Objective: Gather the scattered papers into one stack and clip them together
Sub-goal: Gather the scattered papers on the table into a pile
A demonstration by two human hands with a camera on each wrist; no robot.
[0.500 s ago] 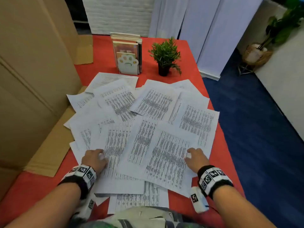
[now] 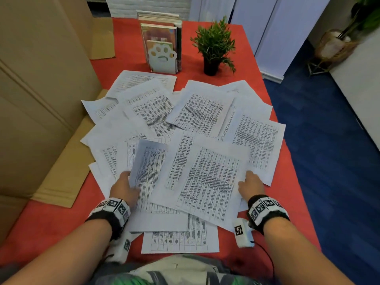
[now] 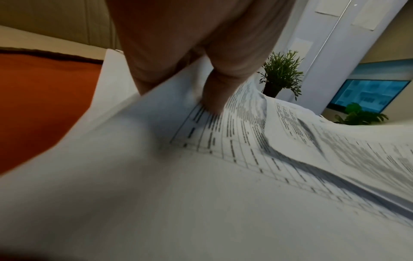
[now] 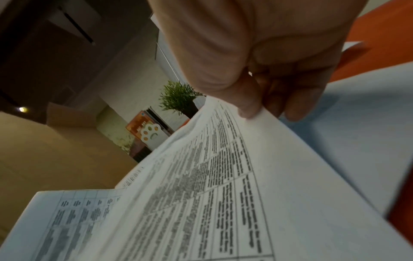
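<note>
Left hand (image 2: 123, 187) pinches the lifted edge of one printed sheet (image 2: 149, 161), thumb on top; its other fingers are hidden beneath. Scattered papers (image 2: 197, 114) overlap across the red table (image 2: 51, 219). Right hand (image 2: 251, 185) apparently pinches the near sheet's (image 2: 209, 182) right edge, thumb above.

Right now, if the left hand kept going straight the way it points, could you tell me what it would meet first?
Probably more papers: the left hand, pinching a lifted sheet, points up the table over the overlapping papers. Beyond them stands the paw-print bookend with its books, though depth is hard to judge.
</note>
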